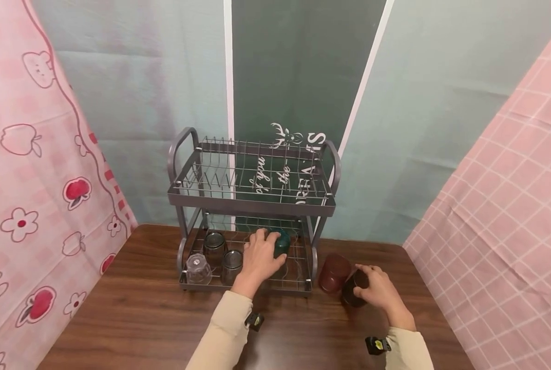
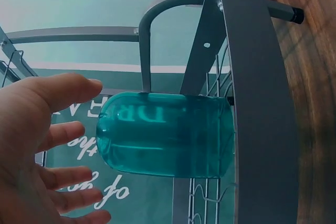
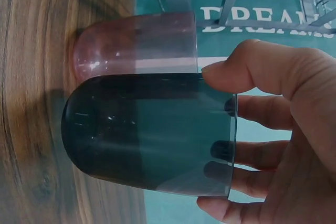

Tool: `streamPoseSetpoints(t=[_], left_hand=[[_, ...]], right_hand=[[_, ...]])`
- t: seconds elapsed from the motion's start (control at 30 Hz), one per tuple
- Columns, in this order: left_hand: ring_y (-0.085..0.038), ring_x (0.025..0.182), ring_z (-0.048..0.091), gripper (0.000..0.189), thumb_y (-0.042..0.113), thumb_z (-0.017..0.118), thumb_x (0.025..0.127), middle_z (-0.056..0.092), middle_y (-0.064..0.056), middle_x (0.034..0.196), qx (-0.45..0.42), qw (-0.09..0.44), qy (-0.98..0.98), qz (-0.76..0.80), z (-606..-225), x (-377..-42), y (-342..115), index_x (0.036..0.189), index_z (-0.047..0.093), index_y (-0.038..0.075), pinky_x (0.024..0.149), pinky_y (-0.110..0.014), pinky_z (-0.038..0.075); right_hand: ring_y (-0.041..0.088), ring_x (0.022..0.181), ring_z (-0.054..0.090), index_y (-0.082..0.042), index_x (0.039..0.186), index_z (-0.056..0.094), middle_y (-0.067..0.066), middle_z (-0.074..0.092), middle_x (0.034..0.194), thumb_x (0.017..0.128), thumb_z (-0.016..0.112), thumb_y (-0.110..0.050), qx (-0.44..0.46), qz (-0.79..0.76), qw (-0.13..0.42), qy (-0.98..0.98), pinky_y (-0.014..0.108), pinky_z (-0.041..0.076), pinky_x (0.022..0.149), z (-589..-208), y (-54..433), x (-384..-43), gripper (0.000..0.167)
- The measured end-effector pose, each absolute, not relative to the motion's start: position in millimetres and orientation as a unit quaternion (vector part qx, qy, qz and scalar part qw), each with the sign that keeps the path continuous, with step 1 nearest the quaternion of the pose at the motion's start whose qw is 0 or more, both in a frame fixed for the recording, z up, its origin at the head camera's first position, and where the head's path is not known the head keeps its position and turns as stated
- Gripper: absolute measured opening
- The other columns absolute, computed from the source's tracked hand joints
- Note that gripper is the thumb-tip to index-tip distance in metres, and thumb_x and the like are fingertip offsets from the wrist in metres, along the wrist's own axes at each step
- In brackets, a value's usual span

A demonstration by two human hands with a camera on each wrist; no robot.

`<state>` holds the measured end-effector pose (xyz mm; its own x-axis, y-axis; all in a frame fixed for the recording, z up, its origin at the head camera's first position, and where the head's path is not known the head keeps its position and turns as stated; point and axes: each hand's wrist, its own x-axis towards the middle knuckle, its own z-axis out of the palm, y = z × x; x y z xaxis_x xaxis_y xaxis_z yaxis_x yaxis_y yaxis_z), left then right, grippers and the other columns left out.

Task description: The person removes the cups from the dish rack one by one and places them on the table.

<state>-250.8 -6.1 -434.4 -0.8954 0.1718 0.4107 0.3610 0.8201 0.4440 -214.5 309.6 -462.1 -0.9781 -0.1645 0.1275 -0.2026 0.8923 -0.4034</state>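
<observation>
A teal plastic cup (image 1: 282,243) stands upside down on the lower tier of a grey two-tier dish rack (image 1: 252,206). My left hand (image 1: 262,257) is right at its rounded base, and the left wrist view shows the thumb and spread fingers loose around the end of the cup (image 2: 165,135). To the right of the rack, my right hand (image 1: 380,290) holds a dark, see-through cup (image 3: 142,135) near its rim, thumb on one side and fingertips on the other. This cup is upright, beside a reddish see-through cup (image 1: 335,273) that stands upright on the table.
A small clear glass (image 1: 198,269) and two smoky grey glasses (image 1: 215,247) stand upside down on the lower tier, left of my left hand. The rack's upper tier (image 1: 257,174) has wire dividers. Curtains hang behind and beside the brown wooden table (image 1: 118,313).
</observation>
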Motion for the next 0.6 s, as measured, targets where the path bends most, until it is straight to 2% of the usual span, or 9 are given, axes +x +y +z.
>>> streamPoseSetpoints(t=[0.17,0.33,0.6], left_hand=[[-0.039,0.119,0.035,0.062,0.036,0.074,0.076,0.035,-0.022,0.132,-0.140,0.157,-0.940,-0.268,-433.8,-256.6,-2.8,0.128,0.054,0.010,0.083,-0.055,0.038],[-0.039,0.117,0.034,0.063,0.036,0.075,0.076,0.033,-0.023,0.131,-0.135,0.134,-0.940,-0.284,-432.0,-259.6,-1.6,0.129,0.053,0.011,0.082,-0.056,0.039],[-0.041,0.116,0.032,0.068,0.034,0.076,0.075,0.028,-0.025,0.132,-0.131,0.107,-0.936,-0.309,-431.3,-266.2,4.8,0.133,0.049,0.009,0.079,-0.055,0.040]], right_hand=[[0.057,0.107,0.040,0.007,0.125,0.052,0.035,0.046,0.118,0.072,0.071,-0.011,0.086,0.207,0.039,-0.974,0.059,0.039,0.080,-463.1,312.6,-221.0,0.059],[0.059,0.109,0.036,0.007,0.128,0.049,0.038,0.041,0.121,0.075,0.070,-0.011,0.076,0.216,0.026,-0.973,0.061,0.037,0.081,-464.2,312.7,-226.2,0.059],[0.061,0.108,0.036,0.009,0.127,0.049,0.040,0.039,0.122,0.073,0.070,-0.009,0.083,0.216,0.033,-0.972,0.063,0.037,0.081,-470.1,317.3,-236.5,0.060]])
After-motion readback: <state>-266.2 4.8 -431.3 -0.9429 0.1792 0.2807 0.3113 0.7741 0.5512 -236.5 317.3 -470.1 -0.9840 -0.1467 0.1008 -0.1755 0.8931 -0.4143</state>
